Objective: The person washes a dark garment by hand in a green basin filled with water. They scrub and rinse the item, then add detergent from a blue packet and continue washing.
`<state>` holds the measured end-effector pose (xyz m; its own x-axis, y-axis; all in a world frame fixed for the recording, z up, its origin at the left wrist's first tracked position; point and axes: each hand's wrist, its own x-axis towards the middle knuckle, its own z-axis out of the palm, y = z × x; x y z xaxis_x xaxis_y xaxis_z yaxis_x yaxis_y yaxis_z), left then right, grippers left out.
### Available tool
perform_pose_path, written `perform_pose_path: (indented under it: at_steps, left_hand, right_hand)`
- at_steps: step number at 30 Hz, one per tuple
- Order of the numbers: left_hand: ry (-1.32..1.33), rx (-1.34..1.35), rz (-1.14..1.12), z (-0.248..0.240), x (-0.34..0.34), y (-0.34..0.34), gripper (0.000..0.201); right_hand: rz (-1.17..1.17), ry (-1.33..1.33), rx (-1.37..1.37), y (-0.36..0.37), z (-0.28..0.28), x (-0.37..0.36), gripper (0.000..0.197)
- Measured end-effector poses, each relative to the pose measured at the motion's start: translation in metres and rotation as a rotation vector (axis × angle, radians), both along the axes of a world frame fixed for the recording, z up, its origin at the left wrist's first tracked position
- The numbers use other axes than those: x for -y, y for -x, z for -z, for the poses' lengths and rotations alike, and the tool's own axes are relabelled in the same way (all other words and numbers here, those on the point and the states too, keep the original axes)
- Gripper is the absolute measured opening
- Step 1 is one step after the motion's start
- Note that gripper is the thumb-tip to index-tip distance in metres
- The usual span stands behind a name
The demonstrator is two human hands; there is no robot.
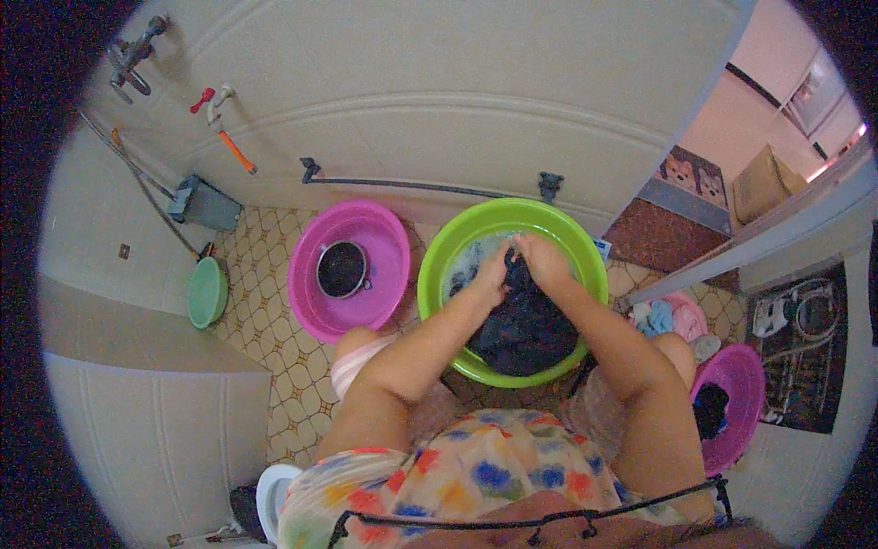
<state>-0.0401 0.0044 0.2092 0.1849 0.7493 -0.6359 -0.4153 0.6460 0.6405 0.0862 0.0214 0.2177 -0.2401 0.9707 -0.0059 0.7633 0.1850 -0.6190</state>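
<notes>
Lime-green plastic basin (512, 212) on a tan tiled floor (302, 384), seen from above and taken here as the clock face, with 12 o'clock pointing away from the body. Inside it, foamy water (474, 260) toward 10 o'clock and a heap of dark, wet-looking cloth (521, 334) from the centre down to 6 o'clock. Placed close, between left knee (357, 344) at 8 o'clock and right knee (675, 352) near 4, probably to keep everything within easy reach of both arms. Also inside the basin, left hand (495, 274) toward 11 o'clock and right hand (546, 261) toward 1, angled inward, almost meeting, and low over the water, presumably to let any drips fall back inside. Grip narrow on both sides: left hand closed around a bunched fold of the dark cloth, right hand against the same fold and apparently closed on it too. Cannot tell how tightly, with some fingertips hidden. At 9 o'clock, just beside, a pink basin (390, 252) with a round metal-rimmed vessel (341, 271) in it, dark inside, contents unclear. Farther out at 9 o'clock, a small mint-green basin (208, 293); toward 10, a grey bucket (208, 209). Just past 3 o'clock, a pile of pale blue and pink cloth (655, 318); at 4 o'clock, a purple basin (745, 393) with a dark bundle (710, 412), perhaps set there to stay separate yet near.
</notes>
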Motion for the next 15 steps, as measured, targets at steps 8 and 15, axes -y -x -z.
perform_pose_path:
  at_steps: [8,15]
  left_hand:
    - [-0.885,-0.399,0.547,-0.009,-0.003,0.034,0.043]
    - [-0.603,-0.277,0.164,-0.045,-0.010,0.035,0.022]
  right_hand:
    - [0.062,0.220,-0.501,-0.028,-0.003,-0.014,0.028]
    - [-0.017,0.567,-0.625,-0.031,-0.051,0.000,0.038]
